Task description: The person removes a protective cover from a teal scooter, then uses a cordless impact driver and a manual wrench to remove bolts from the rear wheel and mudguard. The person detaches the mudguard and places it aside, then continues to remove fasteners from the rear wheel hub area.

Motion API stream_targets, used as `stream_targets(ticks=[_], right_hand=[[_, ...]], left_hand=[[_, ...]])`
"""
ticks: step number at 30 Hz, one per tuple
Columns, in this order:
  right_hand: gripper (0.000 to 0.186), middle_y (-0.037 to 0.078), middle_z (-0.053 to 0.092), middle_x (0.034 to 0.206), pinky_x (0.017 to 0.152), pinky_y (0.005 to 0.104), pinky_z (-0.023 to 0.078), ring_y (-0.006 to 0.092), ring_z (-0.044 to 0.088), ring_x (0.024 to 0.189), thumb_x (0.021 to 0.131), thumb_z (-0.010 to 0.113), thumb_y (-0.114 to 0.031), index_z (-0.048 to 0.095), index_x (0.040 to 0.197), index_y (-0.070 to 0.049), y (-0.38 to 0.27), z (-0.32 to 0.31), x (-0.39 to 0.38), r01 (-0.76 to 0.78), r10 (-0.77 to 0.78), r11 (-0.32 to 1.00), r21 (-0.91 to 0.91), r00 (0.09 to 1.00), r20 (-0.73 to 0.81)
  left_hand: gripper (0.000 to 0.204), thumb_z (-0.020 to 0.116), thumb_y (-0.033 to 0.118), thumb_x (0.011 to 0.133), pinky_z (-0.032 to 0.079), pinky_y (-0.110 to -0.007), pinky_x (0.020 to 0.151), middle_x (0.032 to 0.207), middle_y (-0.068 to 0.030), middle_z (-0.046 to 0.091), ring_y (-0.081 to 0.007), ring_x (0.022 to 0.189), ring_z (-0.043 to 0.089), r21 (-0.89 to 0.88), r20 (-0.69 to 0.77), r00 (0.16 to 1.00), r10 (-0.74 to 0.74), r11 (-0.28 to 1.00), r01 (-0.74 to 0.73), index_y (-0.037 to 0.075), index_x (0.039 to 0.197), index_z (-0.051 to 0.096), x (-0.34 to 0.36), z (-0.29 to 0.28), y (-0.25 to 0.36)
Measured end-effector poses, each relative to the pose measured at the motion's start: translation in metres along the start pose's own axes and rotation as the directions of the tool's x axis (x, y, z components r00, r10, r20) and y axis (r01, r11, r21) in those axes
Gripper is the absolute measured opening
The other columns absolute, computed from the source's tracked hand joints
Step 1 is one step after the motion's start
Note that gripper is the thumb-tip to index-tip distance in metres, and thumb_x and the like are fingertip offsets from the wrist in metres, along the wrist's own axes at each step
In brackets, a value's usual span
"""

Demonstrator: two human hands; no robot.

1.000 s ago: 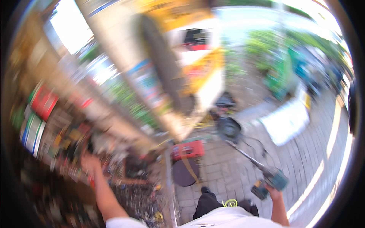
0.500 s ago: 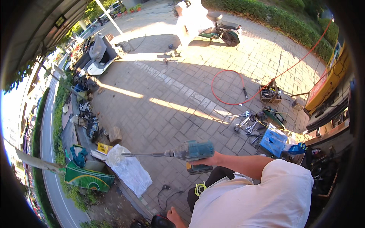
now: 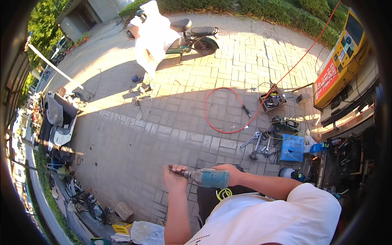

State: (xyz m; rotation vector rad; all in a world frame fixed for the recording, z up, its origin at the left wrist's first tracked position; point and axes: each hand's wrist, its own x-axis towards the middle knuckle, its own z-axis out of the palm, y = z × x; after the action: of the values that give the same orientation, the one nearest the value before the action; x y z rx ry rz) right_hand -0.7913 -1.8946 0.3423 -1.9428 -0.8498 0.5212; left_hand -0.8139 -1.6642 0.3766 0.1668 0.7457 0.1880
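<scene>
Plainly, you have 1 drill (image 3: 214, 178) between your 2 hands, just in front of your body, lying nearly level with its nose toward your left. Out on the paving (image 3: 134, 151) ahead, count 1 scooter (image 3: 204, 45) with 1 white cover (image 3: 152, 43) over its front, and 1 red hose (image 3: 205, 107) curled into 1 loop. To your right sit 1 toolbox (image 3: 272, 99), 1 blue tray (image 3: 292, 148) and at least 3 wrenches (image 3: 258, 143), which lie just beside the tray; the heap is too crowded for a surer count. Past them stands 1 yellow machine (image 3: 341, 59). At the lower left are 1 wood block (image 3: 123, 211) and 1 yellow crate (image 3: 122, 228).

Your left hand (image 3: 176, 173) pinches the dark shaft at the drill's nose, fingers curled over it; that forearm rises almost straight up from the lower edge, and the knuckles turn inward. Your right hand (image 3: 229, 174) wraps the drill's back end, most of its fingers hidden, so you cannot tell where they press. Its elbow is bent, and the forearm reaches across from your right side.
</scene>
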Motion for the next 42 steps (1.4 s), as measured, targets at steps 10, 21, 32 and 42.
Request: stream_targets(ticks=[10, 21, 32, 42], right_hand=[[0.045, 0.013, 0.065, 0.106, 0.083, 0.0345, 0.048, 0.0301, 0.063, 0.097, 0.077, 0.069, -0.027, 0.059, 0.117, -0.009, 0.101, -0.143, 0.23, -0.237, 0.277, 0.956, 0.171, 0.921, -0.273], [0.043, 0.014, 0.066, 0.104, 0.081, 0.0368, 0.05, 0.032, 0.062, 0.098, 0.076, 0.067, -0.029, 0.061, 0.114, -0.01, 0.185, -0.355, 0.47, -0.324, 0.358, 0.934, 0.152, 0.854, -0.376], [0.06, 0.017, 0.059, 0.104, 0.084, 0.0423, 0.049, 0.0344, 0.059, 0.098, 0.073, 0.069, -0.021, 0.046, 0.127, -0.006, 0.338, -0.476, 0.67, -0.536, 0.518, 0.839, 0.096, 0.732, -0.442], [0.079, 0.024, 0.054, 0.11, 0.091, 0.0428, 0.045, 0.0387, 0.055, 0.105, 0.07, 0.073, -0.016, 0.032, 0.135, 0.004, 0.459, -0.511, 0.754, -0.654, 0.651, 0.754, -0.056, 0.756, -0.064]], left_hand=[[0.044, 0.032, 0.049, 0.099, 0.034, -0.03, 0.055, 0.055, 0.0036, 0.034, -0.0121, 0.048, 0.034, 0.337, -0.04, 0.968, -0.247, 0.909, 0.246, 0.014, 0.078, 0.046, 0.314, 0.224, -0.017], [0.047, 0.031, 0.051, 0.099, 0.034, -0.028, 0.054, 0.058, 0.0032, 0.036, -0.012, 0.052, 0.035, 0.461, -0.038, 0.927, -0.373, 0.816, 0.347, 0.014, 0.074, 0.044, 0.571, 0.47, -0.042], [0.04, 0.04, 0.044, 0.098, 0.044, -0.035, 0.06, 0.068, -0.0033, 0.054, -0.0176, 0.062, 0.05, 0.782, -0.32, 0.755, -0.573, 0.29, 0.552, 0.011, 0.087, 0.059, 0.9, 0.59, -0.126], [0.021, 0.047, 0.03, 0.098, 0.046, -0.038, 0.052, 0.073, -0.0074, 0.061, -0.0211, 0.059, 0.057, 0.895, -0.428, 0.787, -0.445, -0.091, 0.436, 0.011, 0.092, 0.053, 1.06, 0.623, -0.172]])
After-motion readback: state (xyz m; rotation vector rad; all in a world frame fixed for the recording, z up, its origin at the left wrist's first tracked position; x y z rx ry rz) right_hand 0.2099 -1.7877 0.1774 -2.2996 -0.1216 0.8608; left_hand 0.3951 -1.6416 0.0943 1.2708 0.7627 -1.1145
